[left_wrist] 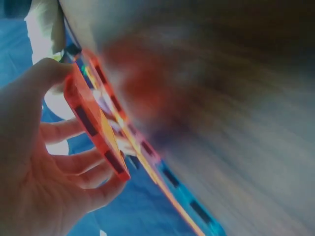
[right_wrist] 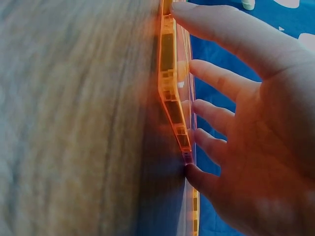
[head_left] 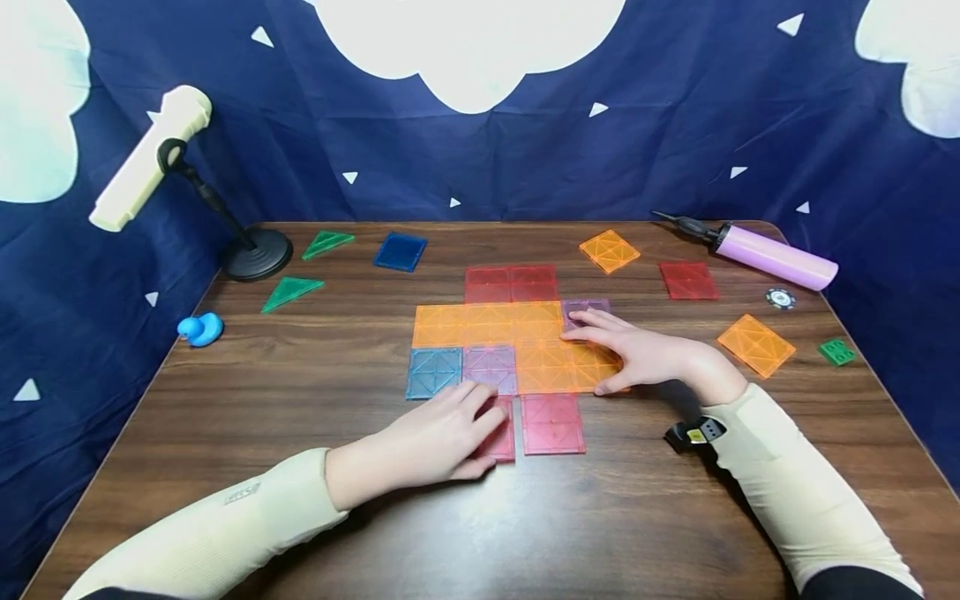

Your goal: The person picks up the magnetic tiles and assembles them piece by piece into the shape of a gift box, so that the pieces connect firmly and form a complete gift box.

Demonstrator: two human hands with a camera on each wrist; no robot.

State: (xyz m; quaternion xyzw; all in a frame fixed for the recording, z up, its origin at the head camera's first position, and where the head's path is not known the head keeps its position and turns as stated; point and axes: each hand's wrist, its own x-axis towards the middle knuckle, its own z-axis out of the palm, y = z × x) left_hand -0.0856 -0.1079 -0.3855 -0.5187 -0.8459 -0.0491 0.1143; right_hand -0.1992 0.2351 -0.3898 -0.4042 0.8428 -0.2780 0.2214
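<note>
The left hand (head_left: pixel 438 437) grips a red translucent square tile (head_left: pixel 498 435), apparently tilted, just left of the flat red tile (head_left: pixel 552 423); the right hand (head_left: pixel 637 354) presses flat, fingers straight, on the orange tiles (head_left: pixel 551 362).

We see a red square tile (head_left: pixel 498 437) under our left hand (head_left: pixel 438 437), its near edge lifted off the table. An orange tile (head_left: pixel 566 365) lies flat beneath our right hand (head_left: pixel 633 354), joined to its neighbours.
</note>
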